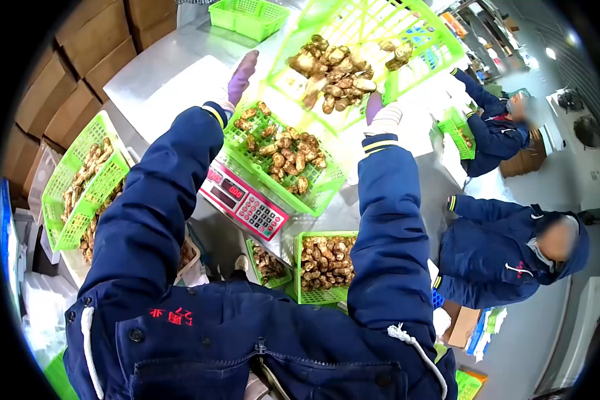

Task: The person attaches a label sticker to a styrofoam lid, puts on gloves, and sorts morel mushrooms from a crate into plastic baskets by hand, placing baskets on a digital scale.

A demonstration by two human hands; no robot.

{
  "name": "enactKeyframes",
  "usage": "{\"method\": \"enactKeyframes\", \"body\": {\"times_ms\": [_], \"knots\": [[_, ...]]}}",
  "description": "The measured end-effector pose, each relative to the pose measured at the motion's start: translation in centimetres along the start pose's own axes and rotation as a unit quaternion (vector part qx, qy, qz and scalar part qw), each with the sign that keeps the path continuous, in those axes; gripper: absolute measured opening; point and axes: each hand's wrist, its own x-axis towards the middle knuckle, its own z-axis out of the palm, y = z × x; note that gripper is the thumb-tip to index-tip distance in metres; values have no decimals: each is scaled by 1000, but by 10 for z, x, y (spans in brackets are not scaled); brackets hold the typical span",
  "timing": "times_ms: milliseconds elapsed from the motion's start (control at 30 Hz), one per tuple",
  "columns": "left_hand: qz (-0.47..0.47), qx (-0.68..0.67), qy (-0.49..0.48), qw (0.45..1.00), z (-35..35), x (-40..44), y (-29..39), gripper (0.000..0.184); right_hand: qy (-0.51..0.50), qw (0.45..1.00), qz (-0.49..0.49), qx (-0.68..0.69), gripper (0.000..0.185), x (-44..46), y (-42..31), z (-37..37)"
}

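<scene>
My left hand (pixel 242 79), in a purple glove, is stretched out with straight fingers near the left side of a large green basket (pixel 440 41). Knobbly brown tubers (pixel 340 75) lie in that basket, some smeared by motion. My right hand (pixel 381 115) is at the basket's near edge; a purple thumb shows, but the other fingers are hidden. Between my forearms, a smaller green basket (pixel 328 188) with more tubers (pixel 288 155) rests on a red and white weighing scale (pixel 243 205), whose display appears to show zeros.
Two co-workers, one nearer (pixel 493 250) and one farther (pixel 497 127), stand at the right. Tuber-filled baskets stand at the left (pixel 63 227) and below the table (pixel 327 293). A stacked pair of green baskets (pixel 250 20) sits on the metal table (pixel 157 63). Cardboard boxes (pixel 83 50) are piled behind.
</scene>
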Motion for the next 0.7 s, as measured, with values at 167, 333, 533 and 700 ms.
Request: {"method": "enactKeyframes", "body": {"times_ms": [167,333,533,700], "knots": [[-66,-88,50,993,8,-17,-9,74,51,992,-62,-97,28,-33,10,14],[-46,-114,84,989,10,-15,-16,73,116,985,-128,-24,21,-63,29,40],[45,-226,81,970,3,-18,-15,55,184,950,-236,-95,18,-64,69,60],[-3,-192,104,976,4,-27,8,57,217,916,-317,-117,27,-73,42,44]]}}
